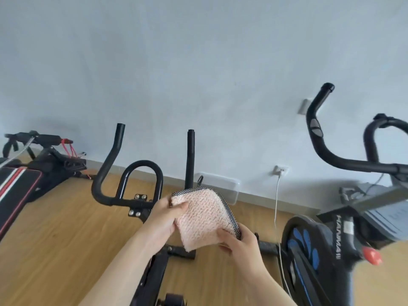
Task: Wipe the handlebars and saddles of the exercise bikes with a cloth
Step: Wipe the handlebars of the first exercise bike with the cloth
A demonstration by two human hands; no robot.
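Both of your hands are clamped on the cloth (204,217), which you hold up in the air in front of the middle bike, touching none of its bars. Your left hand (166,217) pinches the upper left corner, thumb lying over the pink front, fingers hidden behind. Your right hand (240,244) grips the lower right side, thumb on the front and fingers curled round the checkered black-and-white border. The cloth is stretched between them on a slant, its long axis running from upper left down to lower right, pink face toward you. The border follows the top and right edges, and a small hanging loop (200,180) sticks up from the top edge toward the wall (198,62). The bottom corner hangs free.

Behind the cloth stand the middle bike's black handlebars (106,171): a curved horn on the left, a rounded loop in the centre, and a straight upright bar partly hidden by the cloth. To your right is a second bike (320,246) lettered HANMA, with a red knob (372,255) and its own curved bars rising above. A white cable (276,213) runs down from a wall socket (280,171). A black padded bench with red and white stripes (19,184) lies on the wooden floor (55,228) at your left.
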